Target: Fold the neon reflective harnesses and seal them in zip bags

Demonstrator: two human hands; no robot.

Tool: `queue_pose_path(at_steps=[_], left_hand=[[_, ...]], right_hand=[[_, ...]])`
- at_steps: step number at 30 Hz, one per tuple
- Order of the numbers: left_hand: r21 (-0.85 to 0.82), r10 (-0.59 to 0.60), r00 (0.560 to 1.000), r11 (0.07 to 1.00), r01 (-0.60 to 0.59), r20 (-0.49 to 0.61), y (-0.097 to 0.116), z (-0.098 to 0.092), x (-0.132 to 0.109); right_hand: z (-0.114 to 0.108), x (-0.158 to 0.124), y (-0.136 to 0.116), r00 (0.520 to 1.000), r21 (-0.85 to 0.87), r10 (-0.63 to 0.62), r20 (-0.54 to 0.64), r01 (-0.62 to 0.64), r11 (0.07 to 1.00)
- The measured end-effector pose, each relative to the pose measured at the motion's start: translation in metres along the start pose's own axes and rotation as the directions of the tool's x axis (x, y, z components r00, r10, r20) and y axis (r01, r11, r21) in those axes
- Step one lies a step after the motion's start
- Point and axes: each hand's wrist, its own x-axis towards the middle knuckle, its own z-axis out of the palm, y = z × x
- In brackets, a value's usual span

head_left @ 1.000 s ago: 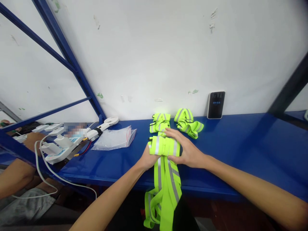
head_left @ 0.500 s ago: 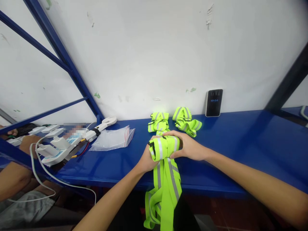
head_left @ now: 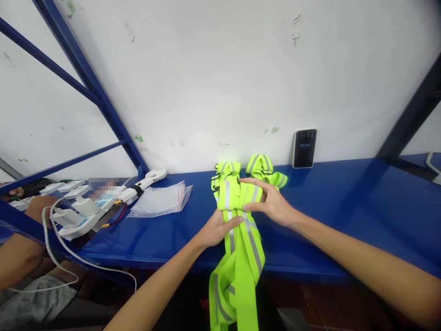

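Note:
A neon yellow-green reflective strap (head_left: 246, 234) with grey stripes lies in folds between my hands, its long tails hanging over the front edge of the blue table. My left hand (head_left: 217, 228) grips the strap from the left, thumb across its front just below the folded bundle. With thumb and fingers, my right hand (head_left: 272, 201) clasps the right side of the folded upper part. Just behind it sits another strap bundle (head_left: 228, 168) with black buckles. A further looped bundle (head_left: 261, 164) rests to its right, near the wall.
Clear plastic bags (head_left: 160, 200) lie left on the blue table (head_left: 337, 211), beside a small white fan (head_left: 155, 175). A power strip (head_left: 77, 225) with plugs and cables is farther left, near another person's arm (head_left: 20, 257). A phone-like device (head_left: 304, 148) leans against the wall.
The folded bundle has moved slightly away from me, towards the bundle behind. My left hand has slid from beneath the bundle to the strap just below it, thumb now in front.

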Motion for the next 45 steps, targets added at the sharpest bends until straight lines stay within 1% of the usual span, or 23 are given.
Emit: queue_pose_path(at_steps=[2,4,8,9,12,13,14,17,18,25,29,33,37,41,43,45], left_hand=[[-0.035,-0.032,0.999,0.999,0.031,-0.016,0.001,0.001,0.001],[-0.048,-0.053,0.998,0.998,0.051,-0.039,0.000,0.000,0.002],[-0.052,-0.075,0.995,0.996,0.072,-0.061,-0.005,-0.002,0.003],[-0.056,-0.087,0.992,0.995,0.082,-0.092,-0.007,-0.003,0.004],[-0.045,-0.122,0.965,0.992,0.114,-0.234,-0.012,-0.005,0.004],[-0.032,-0.124,0.962,0.992,0.119,-0.243,-0.013,-0.006,0.005],[-0.019,-0.122,0.968,0.992,0.121,-0.220,-0.014,-0.007,0.005],[-0.010,-0.106,0.989,0.994,0.105,-0.103,-0.011,-0.007,0.006],[-0.016,-0.101,0.991,0.995,0.099,-0.092,-0.010,-0.007,0.006],[-0.033,-0.119,0.983,0.993,0.115,-0.140,-0.004,-0.003,0.006],[-0.028,-0.106,0.980,0.994,0.103,-0.166,-0.005,-0.002,0.006],[0.002,-0.084,0.983,0.996,0.085,-0.161,-0.003,0.000,0.006],[0.058,-0.059,0.990,0.996,0.067,-0.126,-0.001,0.000,0.005],[0.071,-0.024,0.998,0.997,0.029,-0.062,0.000,0.000,0.005],[0.074,-0.012,0.999,0.997,0.015,-0.051,0.000,0.000,0.006],[0.062,-0.011,0.998,0.998,0.014,-0.055,-0.001,0.000,0.006]], right_hand=[[0.001,0.000,0.001,0.997,-0.059,-0.037,-0.072,0.033,0.998],[0.002,0.000,0.002,0.990,-0.145,-0.083,-0.112,0.066,0.987],[0.006,-0.002,0.003,0.983,-0.265,-0.137,-0.118,0.102,0.959],[0.006,-0.002,0.003,0.983,-0.277,-0.140,-0.116,0.103,0.955],[0.008,-0.002,0.004,0.979,-0.288,-0.147,-0.141,0.101,0.952],[0.008,-0.002,0.004,0.976,-0.288,-0.151,-0.157,0.101,0.952],[0.008,-0.002,0.004,0.973,-0.288,-0.155,-0.171,0.101,0.952],[0.009,-0.002,0.003,0.973,-0.275,-0.147,-0.180,0.094,0.957],[0.009,-0.002,0.002,0.973,-0.273,-0.141,-0.180,0.088,0.958],[0.012,-0.003,0.004,0.974,-0.250,-0.113,-0.198,0.061,0.966],[0.014,-0.004,0.010,0.966,-0.265,-0.160,-0.204,0.103,0.959],[0.014,-0.006,0.013,0.959,-0.337,-0.217,-0.181,0.147,0.930],[0.011,-0.007,0.010,0.957,-0.401,-0.236,-0.167,0.152,0.903],[0.006,-0.006,0.007,0.970,-0.409,-0.200,-0.139,0.128,0.903],[0.004,-0.006,0.005,0.974,-0.410,-0.193,-0.117,0.130,0.903],[0.003,-0.006,0.004,0.971,-0.422,-0.212,-0.112,0.147,0.895]])
